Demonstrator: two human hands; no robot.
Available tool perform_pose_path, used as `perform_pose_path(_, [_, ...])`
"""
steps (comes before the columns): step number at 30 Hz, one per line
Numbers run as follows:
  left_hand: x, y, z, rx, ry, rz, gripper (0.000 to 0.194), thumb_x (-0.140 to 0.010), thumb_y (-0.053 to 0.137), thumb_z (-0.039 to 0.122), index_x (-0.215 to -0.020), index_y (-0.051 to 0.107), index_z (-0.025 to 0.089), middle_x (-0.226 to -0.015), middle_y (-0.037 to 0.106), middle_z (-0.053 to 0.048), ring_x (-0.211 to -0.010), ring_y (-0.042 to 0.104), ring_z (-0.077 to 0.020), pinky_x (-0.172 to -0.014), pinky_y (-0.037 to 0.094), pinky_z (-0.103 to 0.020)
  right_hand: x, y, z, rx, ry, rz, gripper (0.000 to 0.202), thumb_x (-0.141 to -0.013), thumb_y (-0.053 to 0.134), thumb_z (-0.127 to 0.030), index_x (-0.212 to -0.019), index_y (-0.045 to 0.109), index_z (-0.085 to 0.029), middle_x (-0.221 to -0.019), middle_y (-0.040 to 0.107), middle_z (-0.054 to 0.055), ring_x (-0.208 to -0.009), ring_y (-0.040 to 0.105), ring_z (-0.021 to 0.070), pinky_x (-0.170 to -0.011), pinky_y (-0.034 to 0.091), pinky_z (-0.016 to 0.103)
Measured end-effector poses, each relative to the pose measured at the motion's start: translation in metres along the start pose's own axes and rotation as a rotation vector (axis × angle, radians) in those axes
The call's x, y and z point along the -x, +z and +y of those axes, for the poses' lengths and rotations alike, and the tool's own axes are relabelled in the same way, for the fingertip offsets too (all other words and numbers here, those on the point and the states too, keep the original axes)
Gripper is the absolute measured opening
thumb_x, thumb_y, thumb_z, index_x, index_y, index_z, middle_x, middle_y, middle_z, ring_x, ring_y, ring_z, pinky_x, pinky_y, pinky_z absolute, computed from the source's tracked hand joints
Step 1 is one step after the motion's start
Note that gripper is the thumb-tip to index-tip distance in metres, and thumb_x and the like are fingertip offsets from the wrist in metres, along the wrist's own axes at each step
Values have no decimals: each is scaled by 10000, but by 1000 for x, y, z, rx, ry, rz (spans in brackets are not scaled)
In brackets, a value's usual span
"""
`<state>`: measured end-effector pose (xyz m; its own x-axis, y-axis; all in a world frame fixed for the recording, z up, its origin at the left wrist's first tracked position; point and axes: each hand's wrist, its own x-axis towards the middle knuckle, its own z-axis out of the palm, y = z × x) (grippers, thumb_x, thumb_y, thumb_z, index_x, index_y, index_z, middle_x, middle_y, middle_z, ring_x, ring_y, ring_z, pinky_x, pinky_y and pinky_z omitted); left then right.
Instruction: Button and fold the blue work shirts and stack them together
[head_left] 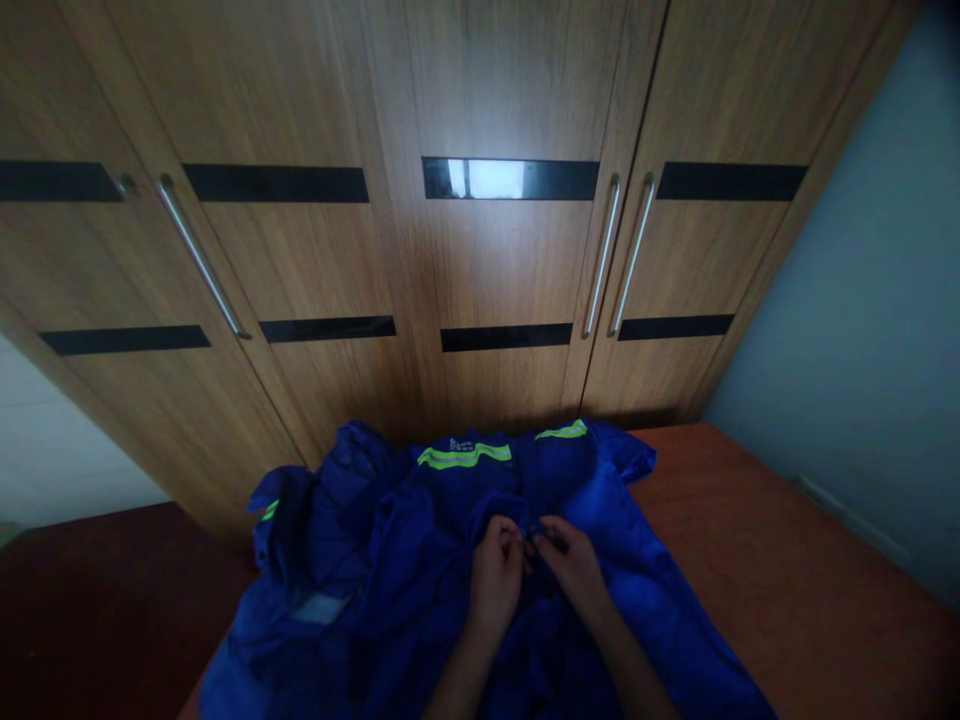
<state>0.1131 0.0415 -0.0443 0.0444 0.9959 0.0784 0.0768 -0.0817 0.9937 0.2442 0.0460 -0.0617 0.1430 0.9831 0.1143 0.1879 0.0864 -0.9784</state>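
Observation:
A blue work jacket with yellow-green reflective strips lies spread over a reddish-brown surface. My left hand pinches the jacket's front near its middle line. Close beside it, my right hand grips the other side of the front, fingertips bent inward. The two hands nearly meet. Something small and pale shows between the fingertips, too small and dark to name. White lettering sits above the left reflective strip. More bunched blue cloth with a yellow-green strip and a grey patch lies to the left.
Behind the jacket stands a wooden wardrobe with black bands and long metal handles. The reddish-brown surface extends to the right, up to a pale blue-grey wall. A dark red floor area shows at lower left.

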Motion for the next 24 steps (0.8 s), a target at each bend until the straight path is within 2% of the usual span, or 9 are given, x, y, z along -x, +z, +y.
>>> perform_pose_path(6, [0,-2,0,-78,46,-3,73,-847,478,296,-837,506,229,-684,652,0,-564,612,-160,-567,427,-238,0,-3,0,-13,-39,-35,184,-743,611,-354,-785,670,-185,-625,569,-18,-619,532,167,-591,404,266])
perform_pose_path(10, [1,-3,0,-89,61,-33,68,-858,462,276,-843,504,226,-649,619,15,-543,594,-151,-553,413,-229,1,-2,1,-21,-14,-62,202,-735,620,-361,-790,682,-176,-625,564,-15,-610,518,165,-580,396,267])
perform_pose_path(15, [1,-5,2,-46,44,-86,109,-864,471,303,-840,530,215,-643,618,16,-521,565,-134,-515,395,-211,2,0,-4,-3,13,-23,237,-733,616,-378,-799,704,-168,-625,586,-1,-610,528,173,-576,405,272])
perform_pose_path(19, [0,-6,2,-118,23,-16,138,-842,502,309,-829,592,204,-625,615,18,-531,558,-133,-507,386,-207,2,0,-4,43,-20,-25,248,-741,595,-365,-813,709,-158,-604,574,-5,-586,520,164,-560,404,269])
perform_pose_path(24, [-2,-6,1,-235,56,98,165,-817,531,309,-812,653,199,-703,666,-2,-656,615,-160,-610,434,-227,3,1,-1,77,-43,-52,247,-728,577,-305,-871,703,-148,-610,567,-13,-579,516,152,-557,411,259])
